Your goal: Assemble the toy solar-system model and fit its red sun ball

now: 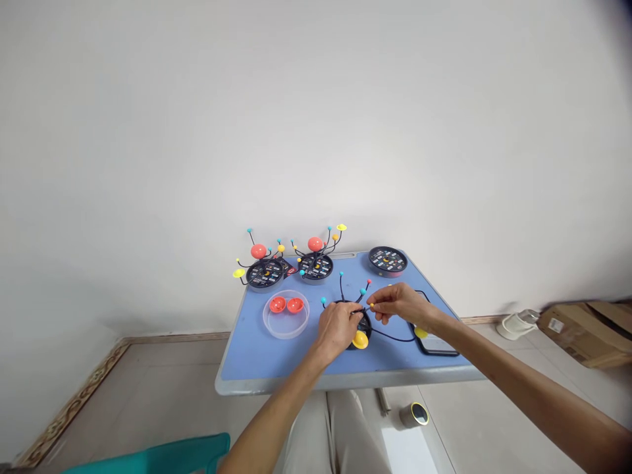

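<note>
Steadying a round black plastic model base [359,322] mid-tabletop [247,355], the left hand [338,329] presses down on it while the right hand [397,304] pinches a thin black orange-tipped wire arm [371,307]; a firm base hold helps seat it straight.

Bare home room, small blue table [247,355], cardboard box [582,332]

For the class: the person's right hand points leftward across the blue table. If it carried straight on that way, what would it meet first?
Probably the left hand, resting on the black model base just beyond the right hand and its small orange ball. Depth is unclear; a thin black arm may come first.
</note>
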### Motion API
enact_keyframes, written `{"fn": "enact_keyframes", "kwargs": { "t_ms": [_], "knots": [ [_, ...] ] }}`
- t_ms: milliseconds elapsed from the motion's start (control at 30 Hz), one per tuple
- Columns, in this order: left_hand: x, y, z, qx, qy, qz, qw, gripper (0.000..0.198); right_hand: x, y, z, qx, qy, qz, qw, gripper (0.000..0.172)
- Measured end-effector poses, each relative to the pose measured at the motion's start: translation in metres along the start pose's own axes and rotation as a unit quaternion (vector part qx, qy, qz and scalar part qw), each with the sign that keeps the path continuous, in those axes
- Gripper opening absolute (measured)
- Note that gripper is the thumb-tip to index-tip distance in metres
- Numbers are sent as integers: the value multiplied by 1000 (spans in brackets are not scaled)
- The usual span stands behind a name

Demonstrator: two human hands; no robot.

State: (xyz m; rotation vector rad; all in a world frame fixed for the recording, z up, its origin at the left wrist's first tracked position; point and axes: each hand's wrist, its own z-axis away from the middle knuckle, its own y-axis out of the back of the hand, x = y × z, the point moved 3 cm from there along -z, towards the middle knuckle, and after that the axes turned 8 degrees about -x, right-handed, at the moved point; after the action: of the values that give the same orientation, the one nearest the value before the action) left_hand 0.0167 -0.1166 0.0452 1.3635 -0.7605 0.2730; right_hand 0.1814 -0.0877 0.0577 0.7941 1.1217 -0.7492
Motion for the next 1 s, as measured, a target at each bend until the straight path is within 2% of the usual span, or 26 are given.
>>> {"fn": "enact_keyframes", "kwargs": {
  "t_ms": [200, 500, 800, 900, 933, 1000],
  "knots": [
    [-1, -3, -4, -1, -31, -6, 1000, 25, 3, -4, -2, -12, -7, -29, 999, 32],
    [-2, -5, -8, -10, -27, 0, 1000, 27, 1, -5, -5, -12, -4, 48, 999, 20],
    [-7, -9, -10, -23, -26, 25, 999, 27, -5, -8, -6, -10, 10, 164, 986, 17],
    [-9, -11, -12, -23, -25, 39, 999, 26, -9, -11, -4, 7, 37, 256, 966, 18],
    [-9, -12, -13, -19, -27, 48, 998, 25, -12, -12, -2, 8, 64, 306, 950, 20],
    [-10, -14, -13, -9, -35, 69, 997, 24, -19, -18, 0, 2, 135, 427, 894, 26]
  ]
}}
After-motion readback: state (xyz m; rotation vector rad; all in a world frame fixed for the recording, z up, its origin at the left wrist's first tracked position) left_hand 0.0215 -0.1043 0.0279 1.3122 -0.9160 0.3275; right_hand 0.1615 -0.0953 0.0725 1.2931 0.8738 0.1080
